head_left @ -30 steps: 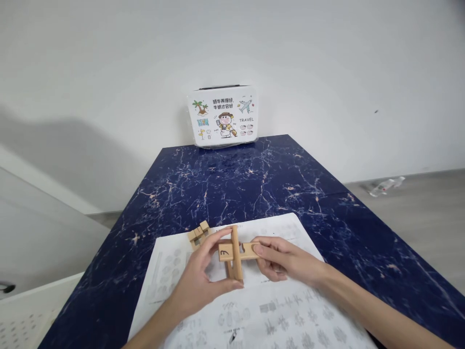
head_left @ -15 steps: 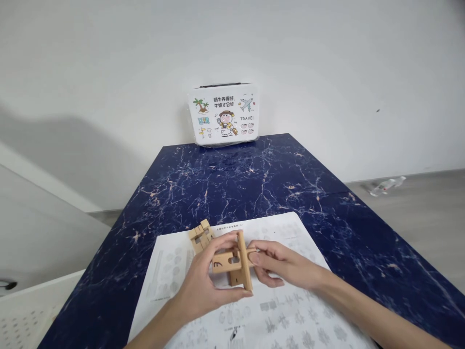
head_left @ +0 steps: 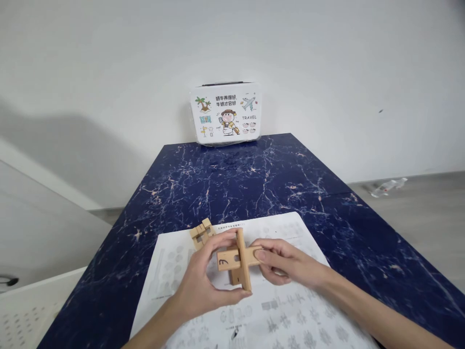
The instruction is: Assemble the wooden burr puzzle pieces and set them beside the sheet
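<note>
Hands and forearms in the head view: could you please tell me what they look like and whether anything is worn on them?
Both are bare. The left hand and the right hand wear no gloves, and no ring, watch or bracelet shows. The left forearm and the right forearm are uncovered down to the picture's edge: no sleeve, marking or cable is in view.

Single head-worn view, forward and down, close over the blue marble table point(head_left: 254, 179), toward the white wall point(head_left: 327, 58).

Wood blocks point(head_left: 202, 232) just beyond left hand point(head_left: 203, 286); far tabletop point(head_left: 254, 179) open.
</note>
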A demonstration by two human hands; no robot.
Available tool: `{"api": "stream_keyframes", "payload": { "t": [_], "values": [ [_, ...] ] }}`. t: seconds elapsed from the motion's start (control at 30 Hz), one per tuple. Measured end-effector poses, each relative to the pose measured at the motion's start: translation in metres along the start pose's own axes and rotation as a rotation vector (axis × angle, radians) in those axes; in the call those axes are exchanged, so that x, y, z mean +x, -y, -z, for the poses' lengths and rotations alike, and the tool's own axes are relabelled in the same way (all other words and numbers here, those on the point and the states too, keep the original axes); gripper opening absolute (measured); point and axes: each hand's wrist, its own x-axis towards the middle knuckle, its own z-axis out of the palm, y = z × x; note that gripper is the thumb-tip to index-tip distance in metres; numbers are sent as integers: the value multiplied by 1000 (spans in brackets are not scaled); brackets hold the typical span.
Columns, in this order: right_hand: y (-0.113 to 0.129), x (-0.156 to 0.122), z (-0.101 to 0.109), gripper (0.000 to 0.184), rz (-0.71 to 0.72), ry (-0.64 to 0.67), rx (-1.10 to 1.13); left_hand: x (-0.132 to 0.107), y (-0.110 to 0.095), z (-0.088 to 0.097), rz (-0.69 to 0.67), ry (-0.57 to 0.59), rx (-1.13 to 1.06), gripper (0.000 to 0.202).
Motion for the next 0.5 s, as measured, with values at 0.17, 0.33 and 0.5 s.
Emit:
{"api": "stream_keyframes", "payload": {
  "t": [0.17,0.33,0.5],
  "values": [
    [1,1,-3,33,5,11,-17,1,0,-1,-7,15,42,83],
    [4,1,-5,33,16,0,-40,1,0,-1,4,13,66,84],
    [2,1,-4,31,10,13,-49,1,3,-1,32,54,65,87]
  ]
}}
